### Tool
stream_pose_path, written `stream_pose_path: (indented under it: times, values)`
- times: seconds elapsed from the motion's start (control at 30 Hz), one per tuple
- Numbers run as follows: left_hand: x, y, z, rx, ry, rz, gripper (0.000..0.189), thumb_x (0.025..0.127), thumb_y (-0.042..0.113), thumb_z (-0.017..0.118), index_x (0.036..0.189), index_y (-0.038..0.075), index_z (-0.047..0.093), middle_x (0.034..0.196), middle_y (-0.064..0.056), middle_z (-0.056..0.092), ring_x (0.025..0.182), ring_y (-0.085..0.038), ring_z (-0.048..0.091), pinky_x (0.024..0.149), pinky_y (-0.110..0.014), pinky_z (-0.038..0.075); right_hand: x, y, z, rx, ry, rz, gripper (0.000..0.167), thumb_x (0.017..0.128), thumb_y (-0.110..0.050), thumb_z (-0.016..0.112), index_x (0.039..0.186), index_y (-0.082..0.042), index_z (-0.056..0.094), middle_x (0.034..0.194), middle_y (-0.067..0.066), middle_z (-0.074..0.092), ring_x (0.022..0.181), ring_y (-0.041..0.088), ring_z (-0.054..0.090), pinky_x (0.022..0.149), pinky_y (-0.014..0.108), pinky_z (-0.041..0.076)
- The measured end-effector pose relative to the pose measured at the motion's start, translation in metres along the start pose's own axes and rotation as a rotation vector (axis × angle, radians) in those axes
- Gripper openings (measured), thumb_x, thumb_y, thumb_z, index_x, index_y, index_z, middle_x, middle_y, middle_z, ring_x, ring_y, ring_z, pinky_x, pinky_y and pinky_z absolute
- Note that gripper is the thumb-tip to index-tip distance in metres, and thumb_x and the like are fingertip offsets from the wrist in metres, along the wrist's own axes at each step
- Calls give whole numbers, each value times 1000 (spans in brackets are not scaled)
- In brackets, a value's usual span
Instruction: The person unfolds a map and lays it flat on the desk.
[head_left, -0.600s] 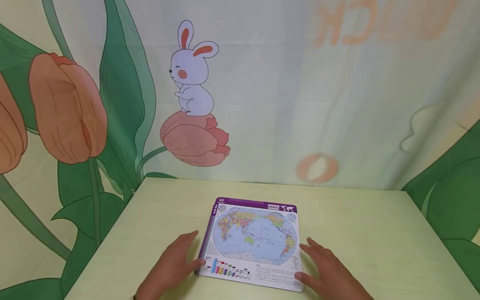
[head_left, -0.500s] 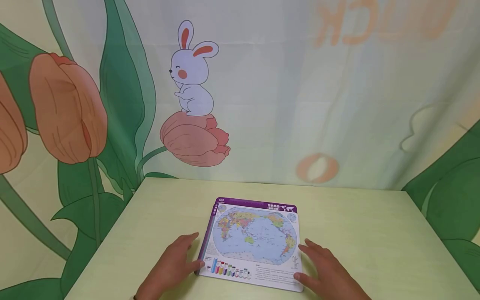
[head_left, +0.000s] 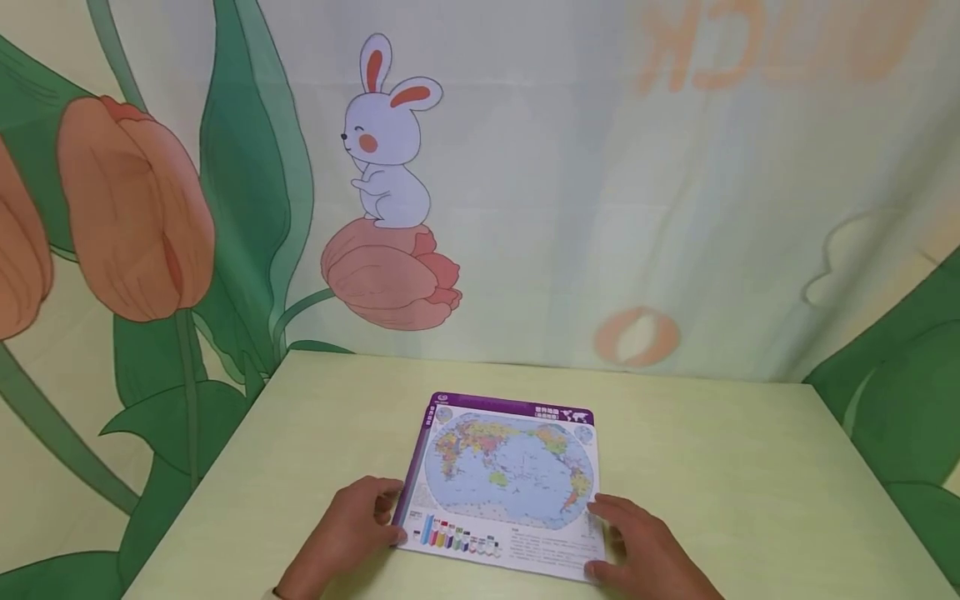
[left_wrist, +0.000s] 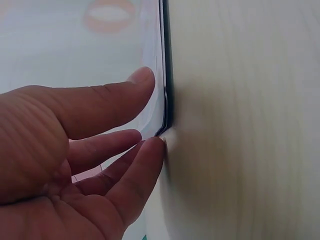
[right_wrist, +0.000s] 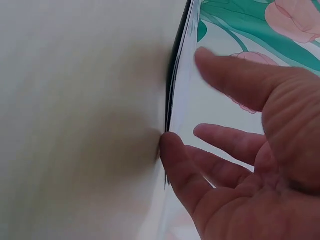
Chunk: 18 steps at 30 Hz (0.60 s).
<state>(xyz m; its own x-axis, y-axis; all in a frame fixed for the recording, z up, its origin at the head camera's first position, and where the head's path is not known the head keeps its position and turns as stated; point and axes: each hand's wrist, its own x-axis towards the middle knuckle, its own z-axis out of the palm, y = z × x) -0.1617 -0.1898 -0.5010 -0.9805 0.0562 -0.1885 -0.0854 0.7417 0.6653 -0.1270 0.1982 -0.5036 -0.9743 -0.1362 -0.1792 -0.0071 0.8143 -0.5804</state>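
A thin, rounded-corner world map (head_left: 510,475) with a purple top band lies flat on the pale table, slightly turned. At its left edge is my left hand (head_left: 347,529), fingers bent, thumb tip over the lower-left border. In the left wrist view, one fingertip (left_wrist: 154,147) of that hand meets the map's dark edge (left_wrist: 166,65), and the thumb stands off its face. My right hand (head_left: 645,546) is at the right edge, thumb by the lower corner. The right wrist view has a fingertip (right_wrist: 171,142) against the layered edge (right_wrist: 175,85), thumb apart from it.
The pale yellow-green table (head_left: 735,483) extends to both sides of the map. Behind it hangs a curtain (head_left: 525,208) printed with tulips, leaves and a white rabbit.
Both hands have moved inward to the map's side edges, and their fingers have bent more. The map lies in the same place; the head view has shifted slightly.
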Motion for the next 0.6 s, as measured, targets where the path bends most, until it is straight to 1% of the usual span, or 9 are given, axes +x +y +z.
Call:
stream_pose_path:
  times: [0.03,0.17,0.27,0.4,0.47,0.6]
  values:
    - [1,1,2,3,-5,-4,65,77,6,93,136,0,67,114,-5,69,95,-18,60,93,-42,59,0,0,1,11,-10,12,77,75,-29,96,143,-11,65,151,6,60,117,21,63,110,52,53]
    - [2,3,7,-4,-22,-22,66,77,5,94,136,0,67,116,-5,69,95,-18,60,96,-43,59,-1,3,4,47,-39,28,77,74,-28,96,142,-11,65,150,7,61,119,22,64,109,53,53]
    - [1,2,8,-2,-23,4,64,75,3,94,134,-3,68,112,-5,67,94,-18,59,92,-40,60,-2,6,6,45,-53,3,76,73,-28,96,141,-10,66,149,9,62,127,28,63,110,55,52]
    - [-3,2,7,2,-19,65,64,71,2,96,129,-6,71,110,-6,65,93,-17,60,87,-35,59,-1,7,8,21,-86,-33,77,72,-31,97,138,-5,68,147,11,64,131,35,59,111,58,50]
    - [-4,2,7,6,-24,85,65,69,3,98,128,-7,72,112,-7,63,94,-18,61,88,-36,60,0,6,7,11,-105,-34,75,72,-32,98,136,-4,69,146,11,64,131,38,58,111,60,49]
    - [-3,5,7,46,-38,88,68,69,6,99,130,-6,71,117,-8,62,98,-19,60,93,-38,60,1,3,6,-18,-113,-32,70,72,-34,98,130,-4,73,145,9,65,131,39,57,110,60,49]
